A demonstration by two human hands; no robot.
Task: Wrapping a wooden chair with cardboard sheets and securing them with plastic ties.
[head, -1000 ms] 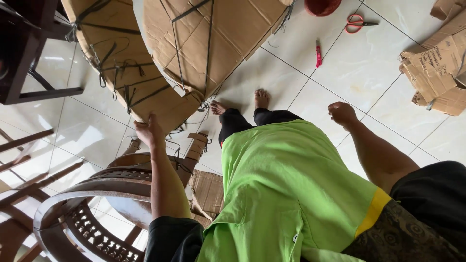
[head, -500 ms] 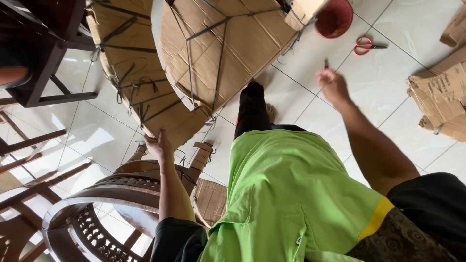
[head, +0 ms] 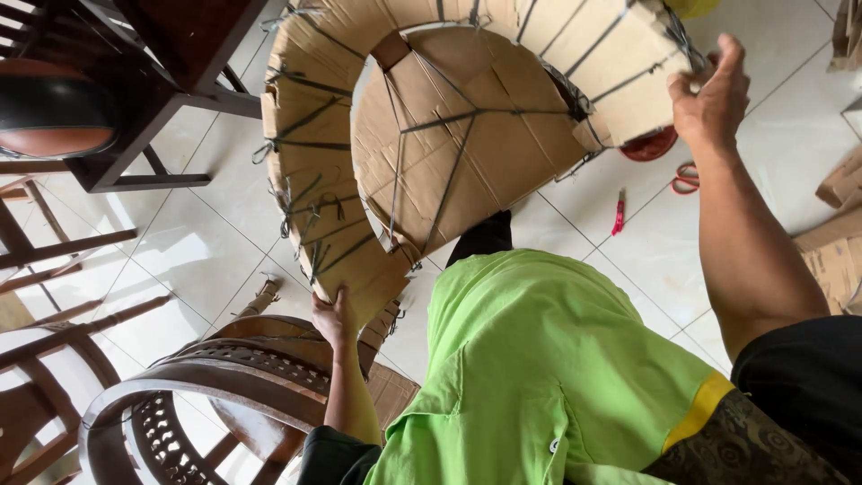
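- At the lower edge of the cardboard-wrapped round piece (head: 449, 153), our left hand (head: 334, 316) presses its fingers flat against the cardboard, palm on the wrapping; the fingers lie spread along the surface, and we cannot tell whether they curl round the rim.
- At the far upper edge of the same piece, our right hand (head: 714, 94) closes its fingers over the cardboard rim, thumb raised above it, gripping the wrapping there.
- Between the two hands, the wrapped piece stands tilted on edge over the tiled floor (head: 206, 242); dark straps cross its flat face and its curved side band.
- Just below our left hand sits a dark carved wooden round frame (head: 193, 386), with a second strip of cardboard beside the forearm.
- In front of us hangs our green shirt (head: 539, 359), and a dark trouser leg (head: 485, 238) shows beneath the wrapped piece.
- Out on the floor past the right arm lie a small red tool (head: 619, 213), red-handled scissors (head: 687, 177) and a red bowl (head: 651, 145), partly hidden by the cardboard.
- At the right edge lie loose cardboard scraps (head: 835, 242).
- At the far left stand dark wooden chairs (head: 108, 99).
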